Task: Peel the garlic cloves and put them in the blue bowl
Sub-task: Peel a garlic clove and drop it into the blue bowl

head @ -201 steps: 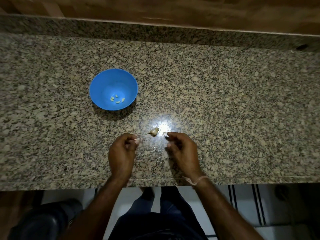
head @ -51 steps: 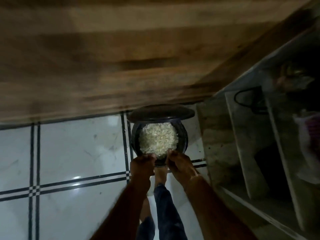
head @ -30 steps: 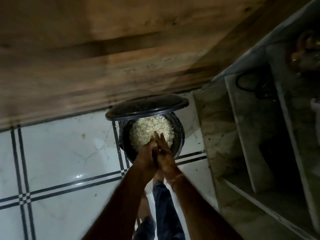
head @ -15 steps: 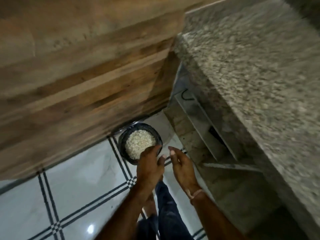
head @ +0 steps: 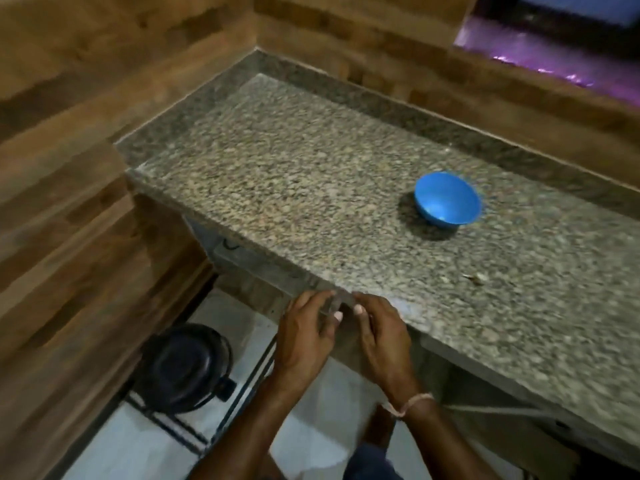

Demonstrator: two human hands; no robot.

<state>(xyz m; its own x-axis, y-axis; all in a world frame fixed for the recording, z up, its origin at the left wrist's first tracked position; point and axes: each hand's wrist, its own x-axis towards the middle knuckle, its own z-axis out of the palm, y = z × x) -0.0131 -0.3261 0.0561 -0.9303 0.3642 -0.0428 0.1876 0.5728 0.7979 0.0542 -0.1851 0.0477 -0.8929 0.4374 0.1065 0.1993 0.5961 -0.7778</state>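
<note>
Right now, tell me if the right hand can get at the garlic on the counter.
Probably yes: only bare counter lies between the right hand and the garlic.

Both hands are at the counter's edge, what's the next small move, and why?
Probably reach the right hand to what looks like the garlic piece lying on the counter, nearer than the blue bowl. Both it and the left hand seem to hold nothing, so there is no clove ready to peel or drop in.
</note>
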